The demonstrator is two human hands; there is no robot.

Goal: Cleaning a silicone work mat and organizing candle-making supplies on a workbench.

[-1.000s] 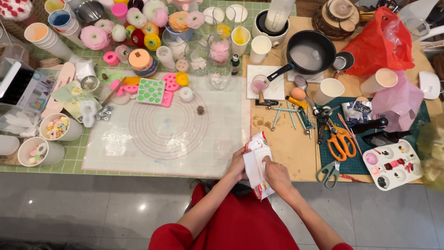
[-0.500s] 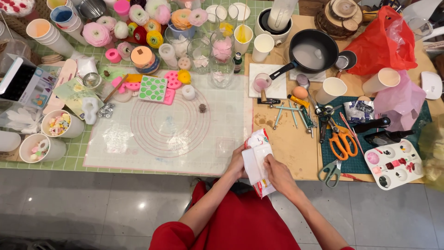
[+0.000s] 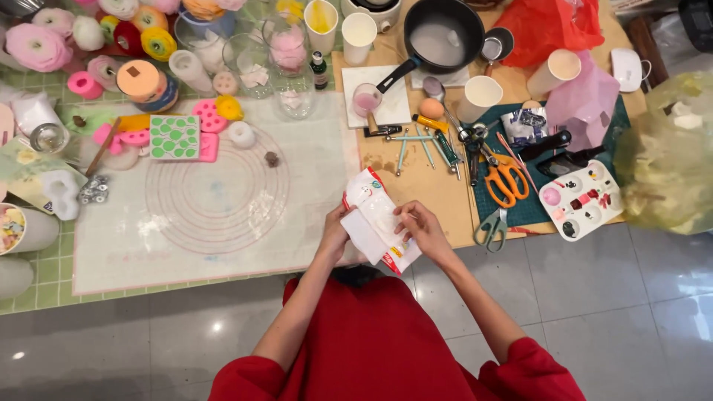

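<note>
A white plastic packet (image 3: pixel 377 219) with red and green print is held over the table's front edge by both hands. My left hand (image 3: pixel 334 234) grips its left side from underneath. My right hand (image 3: pixel 417 223) pinches its right edge with the fingertips. The packet lies tilted, its printed top end pointing up toward the white silicone mat with pink circles (image 3: pixel 186 215). Red sleeves show below.
Orange-handled scissors (image 3: pixel 506 182) and grey scissors (image 3: pixel 489 224) lie to the right, beside a white paint palette (image 3: pixel 583 200). A black pan (image 3: pixel 438 33), paper cups, glass jars, coloured flower shapes and a green dotted mould (image 3: pixel 175 137) crowd the back. A yellowish plastic bag (image 3: pixel 665 163) bulges at far right.
The view shifted right and down, so the table slid left and up. My right hand moved from the packet's middle to its right edge; the packet tilted more.
</note>
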